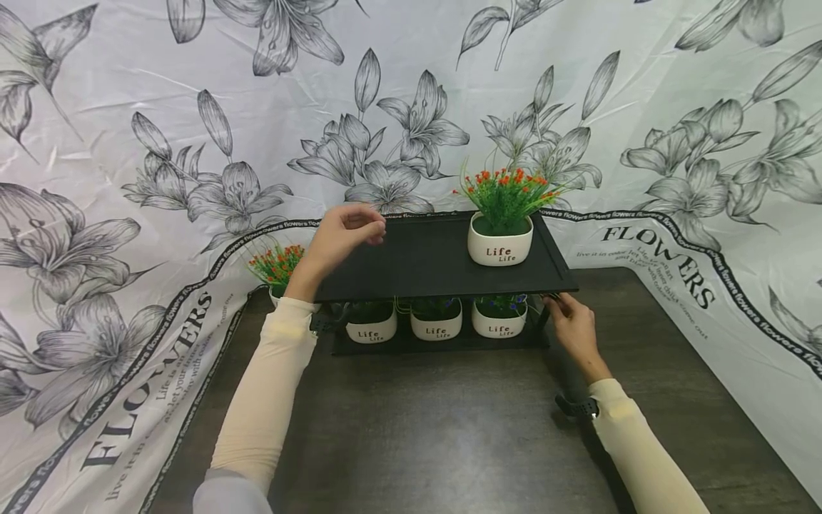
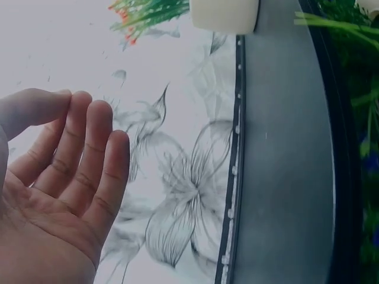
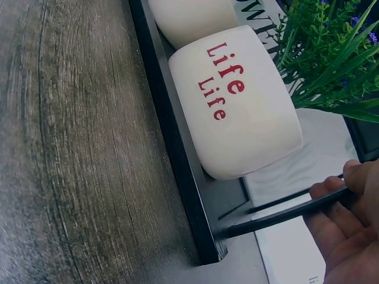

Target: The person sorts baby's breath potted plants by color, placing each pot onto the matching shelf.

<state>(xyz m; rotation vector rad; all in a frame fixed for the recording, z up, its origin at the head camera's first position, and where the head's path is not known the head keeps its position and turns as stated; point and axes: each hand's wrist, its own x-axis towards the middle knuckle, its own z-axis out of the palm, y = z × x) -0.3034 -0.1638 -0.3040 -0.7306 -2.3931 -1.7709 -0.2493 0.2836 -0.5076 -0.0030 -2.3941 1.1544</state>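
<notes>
A black two-tier shelf rack stands on the dark table. On the right of its top board sits a white "Life" pot of orange flowers. My left hand hovers above the top board's left end with nothing in it. In the left wrist view, its fingers are relaxed and bent slightly, the thumb tip close against the index finger. At the rack's right end, my right hand grips the black side post just under the top board. A white pot stands beside that post on the lower board.
Three white pots, including the middle one, line the lower tier under the top board. Another orange-flowered plant stands left of the rack, partly behind my left arm. A flower-printed white cloth hangs behind the wood-grain table.
</notes>
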